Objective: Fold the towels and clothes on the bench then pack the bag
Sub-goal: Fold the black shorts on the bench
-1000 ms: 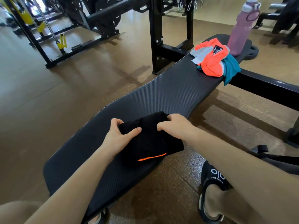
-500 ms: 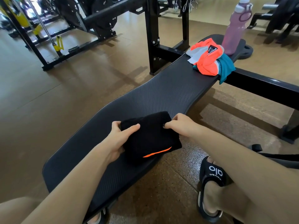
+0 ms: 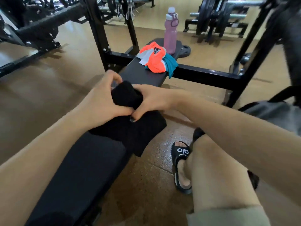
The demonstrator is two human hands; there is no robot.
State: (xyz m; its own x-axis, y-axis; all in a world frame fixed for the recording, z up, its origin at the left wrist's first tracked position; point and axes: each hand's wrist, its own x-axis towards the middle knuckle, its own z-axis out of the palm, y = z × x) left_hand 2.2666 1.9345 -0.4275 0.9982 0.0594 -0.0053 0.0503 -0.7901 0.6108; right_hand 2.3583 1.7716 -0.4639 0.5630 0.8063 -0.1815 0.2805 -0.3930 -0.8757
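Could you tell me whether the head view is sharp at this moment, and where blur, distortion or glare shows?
Head view: motion blur softens the left hand, right hand and black garment; wide-angle distortion bends the rack posts outward; the glossy floor carries soft reflections; the pink bottle and orange clothes stay fairly legible.

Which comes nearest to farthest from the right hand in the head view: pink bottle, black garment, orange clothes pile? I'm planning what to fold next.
1. Black garment: gripped by the right hand, near end of the bench.
2. Orange clothes pile: farther along the bench.
3. Pink bottle: upright at the far end, behind the pile.
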